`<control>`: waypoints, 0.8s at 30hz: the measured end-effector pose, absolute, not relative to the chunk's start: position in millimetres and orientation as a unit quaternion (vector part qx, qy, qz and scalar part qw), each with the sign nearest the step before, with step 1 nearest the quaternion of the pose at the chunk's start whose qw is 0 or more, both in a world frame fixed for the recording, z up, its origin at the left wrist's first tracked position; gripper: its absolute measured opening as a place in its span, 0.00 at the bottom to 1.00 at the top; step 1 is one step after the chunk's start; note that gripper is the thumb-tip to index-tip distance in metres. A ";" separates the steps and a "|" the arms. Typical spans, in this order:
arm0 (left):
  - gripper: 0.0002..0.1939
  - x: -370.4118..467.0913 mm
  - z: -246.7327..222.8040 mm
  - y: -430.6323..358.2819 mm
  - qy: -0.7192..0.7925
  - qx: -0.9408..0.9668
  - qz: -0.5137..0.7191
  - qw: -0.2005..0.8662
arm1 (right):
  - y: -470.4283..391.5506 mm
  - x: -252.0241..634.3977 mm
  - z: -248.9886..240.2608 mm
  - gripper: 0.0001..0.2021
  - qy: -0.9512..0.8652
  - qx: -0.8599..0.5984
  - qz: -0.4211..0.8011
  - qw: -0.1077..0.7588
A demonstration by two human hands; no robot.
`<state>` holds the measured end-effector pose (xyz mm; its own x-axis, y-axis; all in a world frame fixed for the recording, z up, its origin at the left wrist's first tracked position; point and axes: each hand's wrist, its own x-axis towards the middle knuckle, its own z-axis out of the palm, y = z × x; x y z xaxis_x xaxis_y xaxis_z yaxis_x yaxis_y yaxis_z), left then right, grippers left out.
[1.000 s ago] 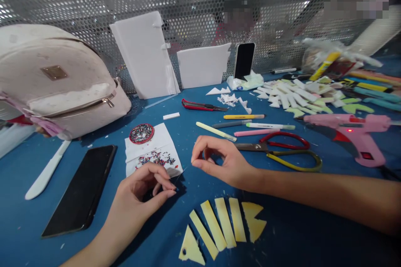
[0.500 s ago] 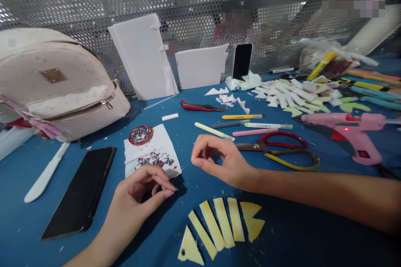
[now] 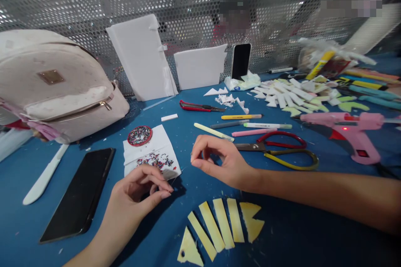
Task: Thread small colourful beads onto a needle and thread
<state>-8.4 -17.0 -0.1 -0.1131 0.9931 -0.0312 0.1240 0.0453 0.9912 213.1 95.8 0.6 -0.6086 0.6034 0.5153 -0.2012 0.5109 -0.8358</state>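
My left hand (image 3: 142,194) is closed in a pinch beside a folded white paper (image 3: 130,156); a fine thread (image 3: 173,182) shows faintly at its fingertips. Thumb and forefinger of my right hand (image 3: 216,156) press together over the table, with a tiny dark speck at their tips too small to name. Loose beads (image 3: 156,160) lie scattered on the paper, and a round red-rimmed dish (image 3: 139,136) full of small beads stands on its far end. Below both hands, yellow foam pieces (image 3: 213,225) are laid out as a fish with a head, strips and a tail.
Scissors (image 3: 275,146), several markers (image 3: 241,117) and a red utility knife (image 3: 200,106) lie beyond my right hand. A pink glue gun (image 3: 351,127) and foam scraps (image 3: 291,91) are at right. At left are a dark phone (image 3: 78,194), a white plastic knife (image 3: 46,173) and a backpack (image 3: 56,87).
Both hands keep nearly the same pinched poses. The whole view has shifted very slightly; nothing on the table has visibly moved.
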 end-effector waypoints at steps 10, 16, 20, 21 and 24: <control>0.09 3.4 10.3 -18.5 0.588 0.470 0.491 0.437 | 95.5 212.4 2.8 0.04 -0.766 -0.132 0.467 0.422; 0.09 1.6 8.1 -18.0 0.588 0.477 0.487 0.436 | 95.9 212.2 2.4 0.04 -0.766 -0.132 0.466 0.422; 0.09 2.2 7.7 -18.1 0.581 0.468 0.497 0.444 | 96.0 212.5 2.6 0.04 -0.768 -0.131 0.466 0.419; 0.09 2.6 7.9 -18.1 0.580 0.466 0.499 0.445 | 96.0 212.3 2.7 0.04 -0.768 -0.130 0.466 0.419; 0.09 3.6 8.9 -18.0 0.580 0.467 0.498 0.445 | 95.9 211.7 3.1 0.04 -0.767 -0.130 0.465 0.423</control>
<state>3.6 -18.0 8.9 -0.1692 0.9843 -0.0511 0.0984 0.0684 0.9928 211.7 95.9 3.1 -0.6090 0.5929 0.5269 -0.1937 0.5330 -0.8237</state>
